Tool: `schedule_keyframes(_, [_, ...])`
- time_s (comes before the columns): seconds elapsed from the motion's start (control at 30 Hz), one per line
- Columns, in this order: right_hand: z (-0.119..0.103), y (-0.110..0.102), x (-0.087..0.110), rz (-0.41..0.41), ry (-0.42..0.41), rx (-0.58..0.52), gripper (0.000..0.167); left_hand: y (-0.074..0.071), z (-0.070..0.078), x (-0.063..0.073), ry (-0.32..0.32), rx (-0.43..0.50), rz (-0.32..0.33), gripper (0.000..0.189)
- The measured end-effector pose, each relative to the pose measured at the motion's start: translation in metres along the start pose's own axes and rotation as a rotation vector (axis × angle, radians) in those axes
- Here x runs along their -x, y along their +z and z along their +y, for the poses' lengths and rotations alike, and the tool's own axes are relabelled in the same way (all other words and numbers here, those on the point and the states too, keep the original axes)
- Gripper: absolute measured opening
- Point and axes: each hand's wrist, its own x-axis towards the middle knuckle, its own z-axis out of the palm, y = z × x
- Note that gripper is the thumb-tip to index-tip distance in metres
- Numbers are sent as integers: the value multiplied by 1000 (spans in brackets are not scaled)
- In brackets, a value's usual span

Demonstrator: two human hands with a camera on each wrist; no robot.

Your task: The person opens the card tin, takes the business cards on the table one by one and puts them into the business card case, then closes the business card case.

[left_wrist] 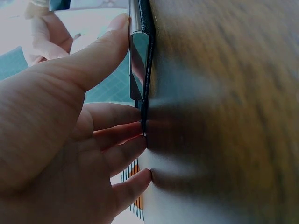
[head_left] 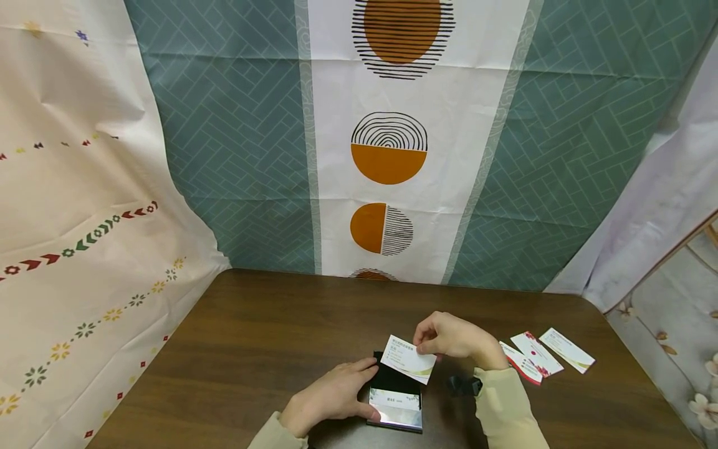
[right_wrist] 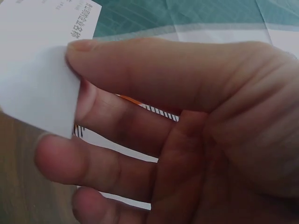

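Note:
Between thumb and fingers my right hand [head_left: 451,337] pinches a white business card [head_left: 405,358] by its right edge. The card is tilted above the raised black flap of a card case [head_left: 395,379]. In the right wrist view the thumb lies over the card [right_wrist: 42,88], whose corner looks bent or folded. My left hand [head_left: 339,391] steadies the case, its thumb on the shiny metal lower part and its fairly straight fingers along the left side. A white card [head_left: 395,399] shows inside the case. The left wrist view shows the case [left_wrist: 140,60] edge-on against the wood.
Several business cards lie to the right on the brown table [head_left: 269,337]: one red-edged [head_left: 524,365], one with red flowers [head_left: 536,354], one white [head_left: 566,349]. A small black object [head_left: 464,385] is by the right wrist. A patterned curtain [head_left: 387,187] hangs behind the table.

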Motion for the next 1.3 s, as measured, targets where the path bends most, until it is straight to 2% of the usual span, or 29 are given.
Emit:
schedule_keyframes(0.3, [-7, 14, -8, -49, 32, -8, 14, 0, 0, 0, 9, 23, 6, 89])
schedule_keyframes(0.5, [-9, 22, -11, -51, 50, 15, 17, 1, -1, 1, 21, 31, 18, 86])
schedule_keyframes(0.8, [-9, 23, -12, -72, 70, 44, 19, 1, -2, 1, 37, 19, 32, 86])
schedule_keyframes(1.07, [-7, 21, -12, -94, 60, 34, 18, 0, -2, 1, 34, 21, 21, 87])
schedule_keyframes(1.3, [-9, 26, -13, -98, 60, 74, 19, 1, -2, 1, 35, 38, 16, 85])
